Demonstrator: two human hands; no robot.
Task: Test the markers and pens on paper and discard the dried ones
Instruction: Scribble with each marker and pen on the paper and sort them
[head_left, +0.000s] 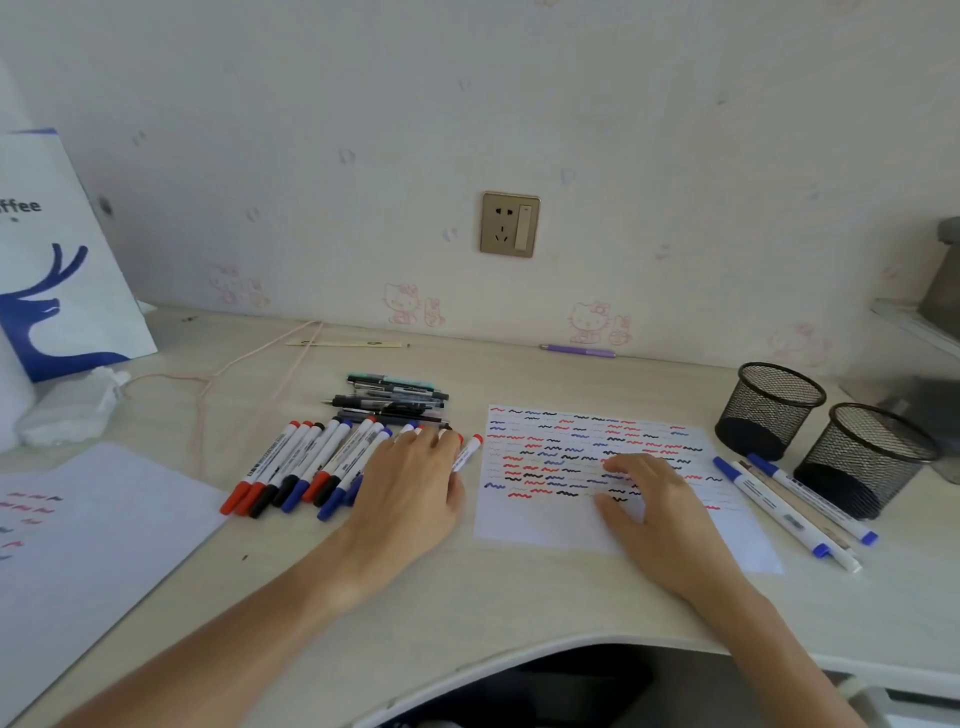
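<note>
A white test sheet (540, 525), covered in red, blue and black squiggles, lies at centre right of the desk. My right hand (654, 504) rests flat on it, fingers apart, holding nothing. Left of the sheet lies a row of white markers (306, 467) with red, black and blue caps. My left hand (415, 483) lies palm down over the right end of that row, fingers spread across several markers, gripping none that I can see. A pile of dark pens (395, 397) sits just behind the row. Three markers (789, 509) lie apart to the right of the sheet.
Two black mesh cups (769, 410) (867, 462) stand at the right. A second marked sheet (93, 535) lies at the left front. A white and blue paper bag (57, 260) stands at the back left, crumpled tissue (72, 410) beside it. A purple pen (579, 352) lies by the wall.
</note>
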